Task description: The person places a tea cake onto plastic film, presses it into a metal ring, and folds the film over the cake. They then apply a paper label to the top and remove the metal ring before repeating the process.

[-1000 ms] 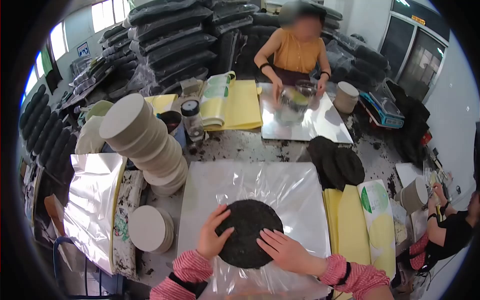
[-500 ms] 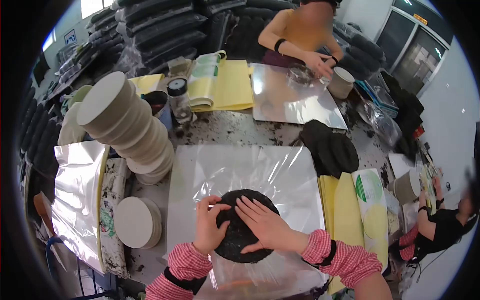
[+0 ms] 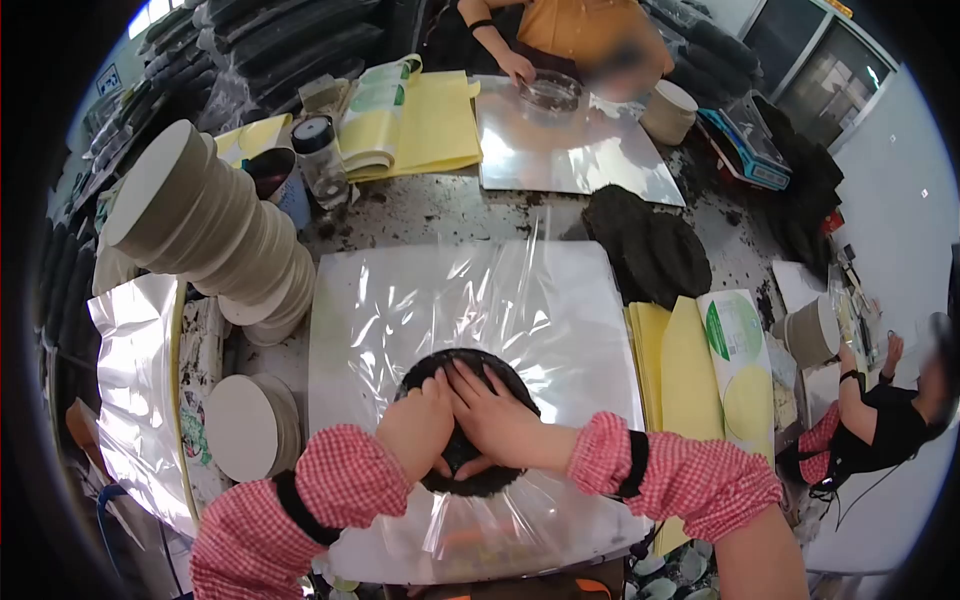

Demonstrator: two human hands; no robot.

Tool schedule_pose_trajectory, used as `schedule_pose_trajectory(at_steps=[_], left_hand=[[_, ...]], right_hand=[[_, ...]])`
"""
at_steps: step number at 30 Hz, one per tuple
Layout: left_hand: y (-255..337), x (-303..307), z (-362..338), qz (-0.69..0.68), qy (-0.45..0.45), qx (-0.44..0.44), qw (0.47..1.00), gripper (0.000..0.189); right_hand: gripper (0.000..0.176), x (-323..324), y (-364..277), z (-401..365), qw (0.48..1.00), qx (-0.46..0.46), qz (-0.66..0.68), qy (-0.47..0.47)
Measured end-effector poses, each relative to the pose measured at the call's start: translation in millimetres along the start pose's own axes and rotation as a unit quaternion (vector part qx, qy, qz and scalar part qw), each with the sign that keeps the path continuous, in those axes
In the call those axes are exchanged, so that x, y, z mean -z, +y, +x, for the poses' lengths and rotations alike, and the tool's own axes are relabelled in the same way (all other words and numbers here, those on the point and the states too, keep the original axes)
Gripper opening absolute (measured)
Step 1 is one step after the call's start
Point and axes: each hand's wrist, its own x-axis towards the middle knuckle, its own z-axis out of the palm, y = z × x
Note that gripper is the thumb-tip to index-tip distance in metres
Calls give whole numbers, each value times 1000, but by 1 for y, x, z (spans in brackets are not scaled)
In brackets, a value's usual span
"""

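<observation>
A dark, round cake of moist, crumbly-looking material (image 3: 463, 452) lies on clear plastic film (image 3: 480, 300) over a pale square board (image 3: 345, 330). A shiny rim shows around its far edge. My left hand (image 3: 418, 425) rests on the cake's left half, fingers bent with the thumb apart from them. Over the right half my right hand (image 3: 495, 425) lies flat, fingers stretched and the thumb spread. The fingertips of both hands meet near the middle. Much of the cake is hidden under them.
Stacked pale discs (image 3: 200, 220) lean at the left, with a shorter stack (image 3: 245, 430) nearer. Dark lumps (image 3: 645, 245) lie behind the board; yellow sheets (image 3: 690, 370) are at its right. A co-worker (image 3: 590, 35) works across the table, another person (image 3: 885, 425) at far right.
My left hand has moved from the cake's left edge inward against my right hand. The view has shifted, and the co-worker's hand opposite now touches the clear round dish.
</observation>
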Motion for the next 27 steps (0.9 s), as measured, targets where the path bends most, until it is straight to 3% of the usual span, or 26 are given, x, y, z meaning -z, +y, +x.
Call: schedule_pose_trajectory(at_steps=[1, 2, 3, 5, 6, 7, 9, 10, 11, 13, 15, 16, 17, 18, 19, 21, 22, 23, 24, 25, 27], left_hand=[[2, -13, 8, 51, 28, 39, 998, 98], [17, -42, 19, 98, 118, 130, 980, 76], [20, -42, 20, 134, 159, 138, 968, 62], [9, -34, 10, 139, 127, 76, 979, 61], [10, -29, -4, 143, 125, 76, 979, 61], [8, -20, -18, 72, 153, 43, 985, 54], [0, -4, -36, 10, 183, 9, 983, 48], [-2, 1, -45, -14, 178, -51, 983, 40], [-1, -2, -52, -44, 169, -111, 978, 33], [4, -17, -52, -27, 162, -86, 983, 29], [3, -8, -41, -29, 93, -35, 995, 26], [-2, -5, -43, -23, 102, -36, 994, 26], [-10, -4, -52, -140, 163, -53, 975, 23], [-22, -2, -56, -254, 224, -69, 938, 22], [-36, 1, -59, -252, 233, -67, 937, 22], [-60, 0, -71, -150, 471, 95, 864, 22], [-76, -12, -67, -151, 476, 104, 860, 22], [-97, -31, -52, -345, 421, 192, 817, 23], [-104, -32, -44, -523, 347, 268, 731, 25], [-103, -30, -45, -524, 353, 270, 727, 25], [-89, -1, -52, -623, 276, 79, 728, 27]], right_hand=[[116, -7, -2, 4, 1000, -10, -18, -13], [114, -19, -8, 9, 997, -28, -70, 5], [114, -26, -5, 13, 997, -23, -74, 14], [105, -38, -4, 12, 993, -40, -104, 42], [88, -17, -12, 9, 996, -37, -74, 46], [88, -4, -11, 9, 995, -34, -75, 55], [77, 13, -1, 6, 998, -20, -1, -65], [76, 5, 9, -5, 974, 12, 10, 227], [73, 45, -5, -11, 963, -39, -71, 259], [70, 14, 29, -2, 929, -111, -242, 257], [71, 4, 28, -1, 935, -158, -216, 233], [72, 3, 26, -1, 940, -199, -186, 206], [72, 12, 24, -10, 938, -198, -191, 213], [71, 30, 23, -30, 938, -176, -83, 286], [71, 41, 28, -48, 924, -147, 27, 351], [65, 39, 56, -82, 840, -225, -144, 472], [65, 31, 69, -93, 843, -215, -145, 471], [58, 21, 80, -104, 854, -331, 76, 393], [51, 24, 82, -107, 808, -425, 289, 287], [51, 32, 82, -113, 812, -420, 287, 287], [42, 74, 63, -121, 784, -230, 453, 356]])
